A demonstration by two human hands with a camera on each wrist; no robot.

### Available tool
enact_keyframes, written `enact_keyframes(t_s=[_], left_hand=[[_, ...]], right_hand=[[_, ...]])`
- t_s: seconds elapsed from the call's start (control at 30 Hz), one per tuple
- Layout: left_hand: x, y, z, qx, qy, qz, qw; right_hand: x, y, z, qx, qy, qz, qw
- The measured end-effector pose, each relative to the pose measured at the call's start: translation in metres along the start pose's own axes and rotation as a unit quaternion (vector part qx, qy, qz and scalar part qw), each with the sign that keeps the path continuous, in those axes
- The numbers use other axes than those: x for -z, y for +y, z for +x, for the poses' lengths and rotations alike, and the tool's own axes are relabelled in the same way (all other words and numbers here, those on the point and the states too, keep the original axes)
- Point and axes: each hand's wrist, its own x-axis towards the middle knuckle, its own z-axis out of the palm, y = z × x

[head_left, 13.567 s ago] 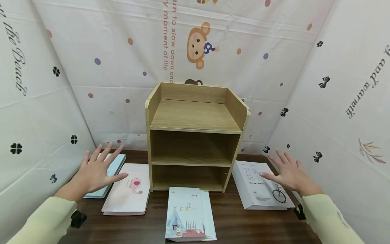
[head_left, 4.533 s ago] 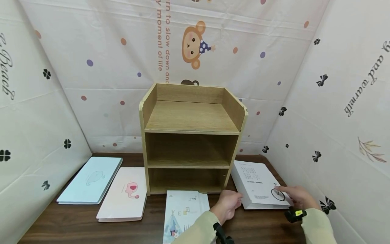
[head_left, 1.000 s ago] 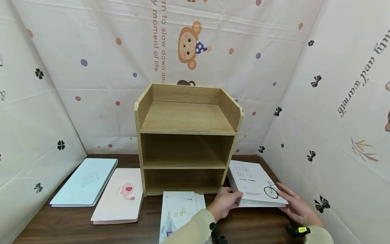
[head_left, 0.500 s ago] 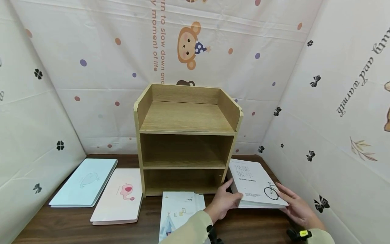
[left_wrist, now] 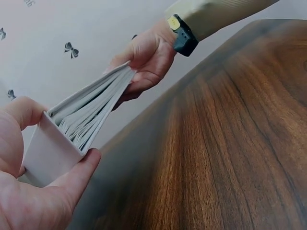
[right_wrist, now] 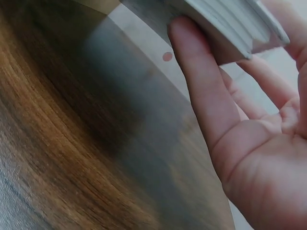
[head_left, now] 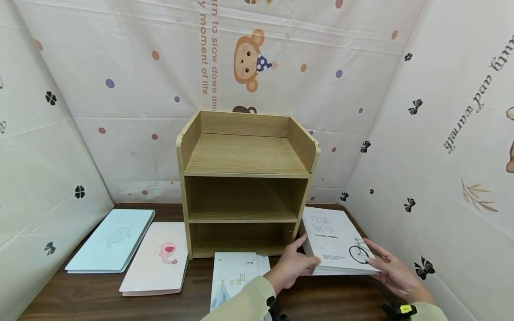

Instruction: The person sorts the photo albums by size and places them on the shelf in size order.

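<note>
A thick white book (head_left: 333, 240) with a bicycle drawing on its cover is held between both hands at the right of the table. My left hand (head_left: 291, 265) grips its spine side at the near left corner. At the opposite edge, my right hand (head_left: 395, 272) holds the book with the thumb on top and fingers beneath. From the left wrist, the white spine (left_wrist: 53, 148) sits between thumb and fingers, and the pages fan slightly. The right wrist view shows fingers (right_wrist: 201, 81) under the book's edge, with the book raised off the wooden table (right_wrist: 62, 120).
A wooden shelf (head_left: 249, 174) with three levels stands mid-table. A tent-picture book (head_left: 237, 272) lies in front, partly behind my left forearm. At left lie a pink elephant book (head_left: 156, 263) and a light blue whale book (head_left: 110, 243). Printed cloth (head_left: 401, 156) walls the sides.
Both hands were first spread apart over the table, then came to the white book. They have since taken hold of it, and it has risen slightly. The other books have stayed put.
</note>
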Motion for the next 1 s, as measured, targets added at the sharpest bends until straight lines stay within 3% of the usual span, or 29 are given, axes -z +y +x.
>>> enact_keyframes(t_s=[0.33, 0.6, 1.0], left_hand=[[0.001, 0.006, -0.006, -0.009, -0.011, -0.012, 0.9998], [0.002, 0.015, -0.009, -0.014, -0.023, -0.009, 0.9996], [-0.003, 0.021, -0.015, -0.016, -0.032, -0.044, 0.9984]], right_hand=[[0.007, -0.005, -0.002, -0.02, -0.086, 0.087, 0.9923], [0.005, -0.01, 0.0, -0.012, -0.103, 0.09, 0.9906], [0.006, -0.012, 0.001, -0.01, -0.149, 0.112, 0.9825]])
